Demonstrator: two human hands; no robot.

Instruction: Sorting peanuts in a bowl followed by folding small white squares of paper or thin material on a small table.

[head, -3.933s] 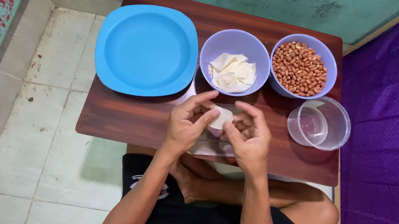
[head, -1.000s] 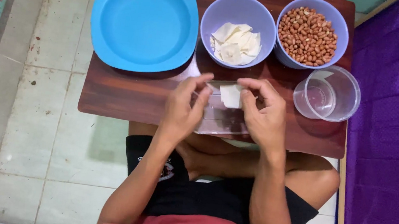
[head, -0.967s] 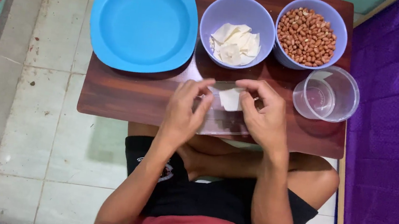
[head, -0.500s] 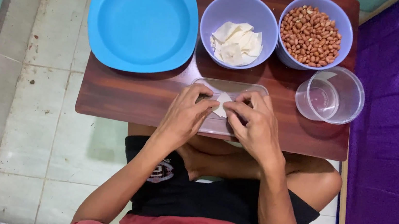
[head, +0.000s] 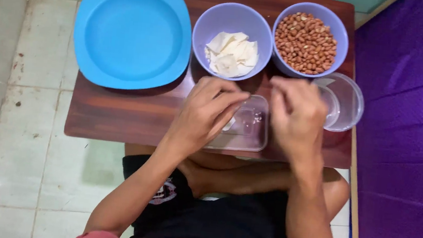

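My left hand (head: 204, 114) pinches a small white wrapper piece (head: 229, 124) over a clear rectangular tray (head: 251, 138) at the table's near edge. My right hand (head: 297, 112) hovers just right of it, apart from the wrapper. Its fingers are loosely curled and blurred, with nothing seen in them. It sits below the purple bowl of peanuts (head: 307, 37) and partly covers a clear round container (head: 347, 103). A second purple bowl (head: 233, 25) holds several white wrapper pieces (head: 232, 54), just beyond my left hand.
A big blue plate (head: 132, 33) lies at the left of the small brown wooden table (head: 118, 118). Pale floor tiles (head: 20, 116) spread to the left and a purple mat (head: 410, 153) to the right. My crossed legs are under the table's near edge.
Both hands were together on the wrapper over the tray. Now my right hand has let go and moved right and up toward the peanuts; my left hand keeps the wrapper.
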